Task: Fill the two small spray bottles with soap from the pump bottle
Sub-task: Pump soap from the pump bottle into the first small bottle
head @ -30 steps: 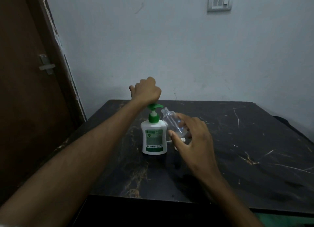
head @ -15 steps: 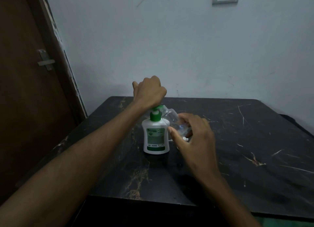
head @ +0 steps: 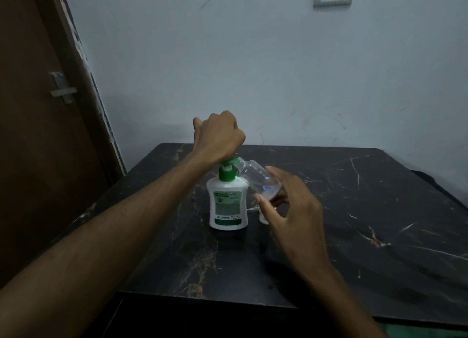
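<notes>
Near the middle of the frame, the left hand (head: 219, 137) sits as a closed fist on top of the green pump head (head: 229, 163) of the white plastic soap bottle with a green label (head: 227, 204), its fingers curled under so that only the knuckles and the back of the hand show. A second ago the fist stood higher with the green spout plainly in view below it; now it has sunk and covers most of the pump head, which reads as a press in progress. The right hand (head: 291, 211) holds the small clear plastic spray bottle (head: 258, 179) by its base, thumb on the near side and fingers loosely curved round the far side, and has brought it from a steeper angle to a tilt with its open neck up against the spout at the upper left of the bottle. I judge that soap is being pumped into this first bottle, though no stream is visible and little liquid shows inside. Just behind the right thumb, a small white object (head: 263, 217) lies on the dark marble-patterned tabletop (head: 367, 211), possibly the removed spray cap; it is too hidden to tell. A second spray bottle is not visible.
</notes>
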Demonstrator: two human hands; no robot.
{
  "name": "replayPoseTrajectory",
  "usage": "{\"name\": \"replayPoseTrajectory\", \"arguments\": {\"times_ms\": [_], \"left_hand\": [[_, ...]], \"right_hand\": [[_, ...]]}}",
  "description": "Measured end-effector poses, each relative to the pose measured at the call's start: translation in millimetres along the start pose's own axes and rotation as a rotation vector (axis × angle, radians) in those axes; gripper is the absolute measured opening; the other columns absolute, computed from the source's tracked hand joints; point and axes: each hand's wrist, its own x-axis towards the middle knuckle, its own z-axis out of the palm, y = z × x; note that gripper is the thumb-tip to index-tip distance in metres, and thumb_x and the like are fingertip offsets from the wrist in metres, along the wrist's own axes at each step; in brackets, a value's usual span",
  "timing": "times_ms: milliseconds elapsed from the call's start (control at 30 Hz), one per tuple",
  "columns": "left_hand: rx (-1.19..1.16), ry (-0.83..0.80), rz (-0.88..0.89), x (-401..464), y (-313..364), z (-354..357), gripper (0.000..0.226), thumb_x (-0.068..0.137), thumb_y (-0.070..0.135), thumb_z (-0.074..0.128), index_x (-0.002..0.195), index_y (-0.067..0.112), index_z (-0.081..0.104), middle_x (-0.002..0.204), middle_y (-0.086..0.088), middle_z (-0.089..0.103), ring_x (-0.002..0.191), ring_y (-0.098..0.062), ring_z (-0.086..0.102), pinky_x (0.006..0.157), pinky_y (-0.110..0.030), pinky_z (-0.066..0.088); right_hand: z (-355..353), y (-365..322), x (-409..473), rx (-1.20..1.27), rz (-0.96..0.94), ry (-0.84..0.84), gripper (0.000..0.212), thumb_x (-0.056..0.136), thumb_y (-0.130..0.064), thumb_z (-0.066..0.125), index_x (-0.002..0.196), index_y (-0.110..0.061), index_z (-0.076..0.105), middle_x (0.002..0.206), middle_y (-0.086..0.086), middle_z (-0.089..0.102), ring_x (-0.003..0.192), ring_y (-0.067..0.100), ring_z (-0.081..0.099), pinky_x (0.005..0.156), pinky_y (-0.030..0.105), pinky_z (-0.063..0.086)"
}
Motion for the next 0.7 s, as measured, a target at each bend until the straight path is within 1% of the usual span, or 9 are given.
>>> {"name": "replayPoseTrajectory", "arguments": {"times_ms": [67,167,267,333,367,467,567,633,700], "left_hand": [[0.006,0.01,0.0,3.3,-0.7,-1.0,0.032,0.077,0.018,0.048,0.091,0.011,0.076,0.089,-0.006,0.077,0.084,-0.028,0.068,0.086,-0.043,0.027],[-0.011,0.016,0.005,2.2,-2.5,3.1,0.026,0.082,0.015,0.051,0.088,0.012,0.076,0.086,-0.003,0.076,0.084,-0.026,0.068,0.088,-0.043,0.027],[-0.005,0.014,0.014,1.2,-2.5,5.1,0.023,0.088,0.013,0.053,0.088,0.013,0.076,0.088,-0.002,0.076,0.085,-0.024,0.067,0.09,-0.042,0.027],[0.009,-0.003,0.015,2.2,-1.9,2.7,0.022,0.088,0.014,0.053,0.088,0.014,0.075,0.089,-0.001,0.075,0.085,-0.024,0.066,0.091,-0.043,0.028],[0.009,-0.002,0.015,4.5,-2.1,2.5,0.022,0.087,0.015,0.053,0.088,0.015,0.075,0.089,-0.001,0.075,0.085,-0.024,0.065,0.092,-0.044,0.029],[0.0,0.022,0.017,5.7,-5.2,2.6,0.022,0.088,0.016,0.053,0.087,0.015,0.076,0.091,0.001,0.075,0.086,-0.023,0.065,0.092,-0.044,0.029],[-0.003,0.002,0.017,3.2,-4.9,6.6,0.022,0.092,0.014,0.055,0.089,0.015,0.077,0.093,0.002,0.075,0.086,-0.021,0.064,0.094,-0.043,0.029],[0.005,-0.01,0.024,2.8,-3.0,5.9,0.022,0.091,0.015,0.055,0.089,0.015,0.076,0.093,0.001,0.075,0.086,-0.021,0.064,0.096,-0.045,0.031],[0.002,-0.017,0.022,3.8,-2.0,3.4,0.022,0.09,0.016,0.054,0.089,0.014,0.076,0.091,0.0,0.075,0.086,-0.022,0.064,0.095,-0.045,0.031]], "right_hand": [[-2.4,2.3,-0.7,0.031,-0.006,-0.003,0.057,0.086,-0.008,0.081,0.138,-0.016,0.06,0.123,-0.005,0.067,0.096,0.001,0.066,0.085,0.014,0.054],[-4.4,5.9,-1.4,0.053,-0.004,0.001,0.059,0.083,-0.002,0.083,0.134,-0.017,0.058,0.118,-0.009,0.069,0.095,-0.001,0.068,0.083,0.008,0.051],[-3.4,9.7,-5.1,0.066,-0.009,-0.005,0.056,0.085,-0.007,0.083,0.134,-0.02,0.058,0.116,-0.01,0.069,0.097,0.0,0.068,0.083,0.009,0.052],[-2.2,12.0,-6.6,0.063,-0.015,-0.011,0.055,0.088,-0.013,0.081,0.137,-0.023,0.057,0.118,-0.01,0.068,0.099,0.0,0.067,0.086,0.012,0.054],[-2.0,13.5,-7.0,0.047,-0.022,-0.001,0.056,0.089,-0.015,0.08,0.139,-0.024,0.056,0.12,-0.01,0.067,0.1,0.0,0.066,0.087,0.012,0.053],[-0.2,16.0,-7.6,-0.001,-0.063,0.034,0.058,0.089,-0.018,0.08,0.142,-0.02,0.057,0.12,-0.007,0.065,0.099,0.0,0.065,0.088,0.009,0.051],[2.4,18.8,-9.7,-0.035,-0.074,0.049,0.061,0.088,-0.017,0.08,0.144,-0.017,0.056,0.118,-0.003,0.066,0.096,0.002,0.064,0.088,0.005,0.049],[2.8,19.6,-10.7,-0.05,-0.085,0.058,0.062,0.088,-0.019,0.079,0.145,-0.015,0.055,0.118,-0.001,0.067,0.097,0.004,0.065,0.089,0.009,0.051],[2.4,20.4,-12.4,-0.05,-0.084,0.069,0.062,0.089,-0.021,0.079,0.145,-0.015,0.054,0.118,-0.003,0.068,0.097,0.004,0.065,0.089,0.012,0.052]]}}
